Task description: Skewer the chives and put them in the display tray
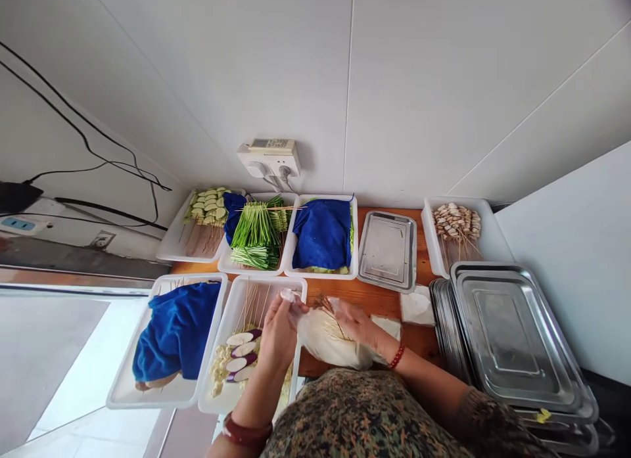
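Note:
A clear plastic bag lies on the wooden table close to my body, holding pale skewered food with its brown stick ends pointing away from me. My left hand is closed, pinching a bunched part of the bag over the edge of a white tray. At the bag's other side is my right hand, its fingers closed on the plastic beside the sticks. Just left of the bag, the white tray holds skewered eggplant slices and pale, lumpy pieces.
White trays along the wall hold green slices, green stalk skewers and pale slices. Blue cloths cover some trays. A metal tray lies mid-table; stacked metal trays stand right. White packets lie between.

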A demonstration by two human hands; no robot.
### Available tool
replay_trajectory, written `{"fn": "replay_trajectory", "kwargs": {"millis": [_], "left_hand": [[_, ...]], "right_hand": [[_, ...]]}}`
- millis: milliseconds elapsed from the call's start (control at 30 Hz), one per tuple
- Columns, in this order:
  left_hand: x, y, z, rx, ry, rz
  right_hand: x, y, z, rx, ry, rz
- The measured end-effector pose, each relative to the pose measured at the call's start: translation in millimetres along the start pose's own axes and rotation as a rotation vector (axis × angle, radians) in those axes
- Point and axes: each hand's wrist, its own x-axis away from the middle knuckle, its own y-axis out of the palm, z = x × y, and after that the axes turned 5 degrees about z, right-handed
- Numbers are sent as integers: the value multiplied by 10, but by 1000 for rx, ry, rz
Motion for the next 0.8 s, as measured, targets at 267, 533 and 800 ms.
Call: {"fn": "replay_trajectory", "kwargs": {"millis": [267,533,800], "left_hand": [[-51,411,-7,-46,-294,-287],[-238,427,153,-406,-171,-611],[-1124,630,-13,-1195,681,-405]], "right_hand": [[113,176,43,171,-133,-28],[100,282,79,119,-45,54],[191,-109,18,14,-3,187]]}}
